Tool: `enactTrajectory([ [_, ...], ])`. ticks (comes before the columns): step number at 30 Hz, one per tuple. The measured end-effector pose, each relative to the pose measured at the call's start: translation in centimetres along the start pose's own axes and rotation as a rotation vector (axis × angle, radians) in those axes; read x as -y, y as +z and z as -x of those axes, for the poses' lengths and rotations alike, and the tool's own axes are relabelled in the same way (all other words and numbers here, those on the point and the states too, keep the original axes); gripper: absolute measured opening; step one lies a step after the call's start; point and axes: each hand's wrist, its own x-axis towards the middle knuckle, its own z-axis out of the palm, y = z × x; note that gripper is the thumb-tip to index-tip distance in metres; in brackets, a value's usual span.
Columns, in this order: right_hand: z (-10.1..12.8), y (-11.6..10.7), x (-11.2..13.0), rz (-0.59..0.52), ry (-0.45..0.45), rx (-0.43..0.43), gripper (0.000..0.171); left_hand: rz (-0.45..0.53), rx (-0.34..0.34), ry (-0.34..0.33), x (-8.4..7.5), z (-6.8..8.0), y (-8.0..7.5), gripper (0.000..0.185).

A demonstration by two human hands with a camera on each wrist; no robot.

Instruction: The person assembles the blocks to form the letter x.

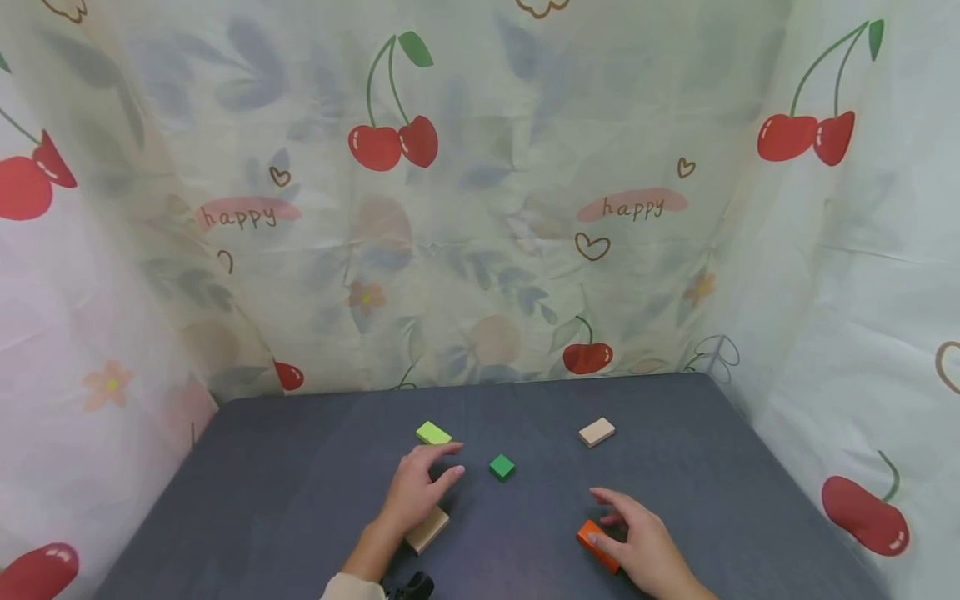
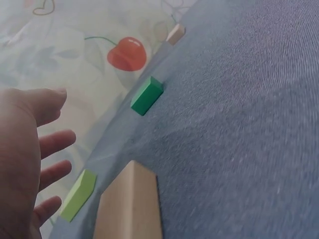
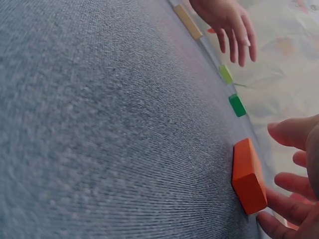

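Note:
My left hand (image 1: pixel 418 487) hovers above the dark tabletop with thumb and fingers apart and nothing between them. Below its wrist lies a natural wood block (image 1: pixel 428 531), partly covered in the head view. Just beyond the fingertips is a lime green block (image 1: pixel 433 432). A small dark green block (image 1: pixel 502 467) sits to the right of that hand. At the right, an orange block (image 3: pixel 247 177) lies beside my right hand (image 1: pixel 643 546), whose fingers are loosely bent around its far side without gripping. Whether a fingertip touches the block, I cannot tell.
A pale wood block (image 1: pixel 597 432) lies toward the back right of the table (image 1: pixel 300 475). Printed curtains (image 1: pixel 480 208) with cherries hang behind the table and along both sides. A black strap (image 1: pixel 414 586) shows by the left wrist.

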Motion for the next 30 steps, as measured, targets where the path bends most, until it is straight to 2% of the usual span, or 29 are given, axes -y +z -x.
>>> enactTrajectory([
  [6,0.0,0.3,-0.1,-0.008,0.009,0.013,0.060,0.019,0.003,0.002,-0.2,-0.1,0.6,0.036],
  [11,0.1,0.3,0.0,0.027,-0.003,0.023,0.061,0.023,0.002,-0.031,-0.2,0.0,1.4,0.036],
  [17,0.1,0.4,0.0,0.102,0.019,0.050,0.065,0.042,0.056,-0.078,-0.8,-0.2,1.8,0.038],
  [26,-0.1,0.7,-0.1,0.169,0.136,0.116,0.074,0.017,0.149,-0.072,-1.0,-1.0,3.0,0.037],
  [30,0.0,0.7,-0.1,0.184,0.151,0.129,0.073,-0.005,0.177,-0.079,-1.0,-1.4,3.3,0.037],
])
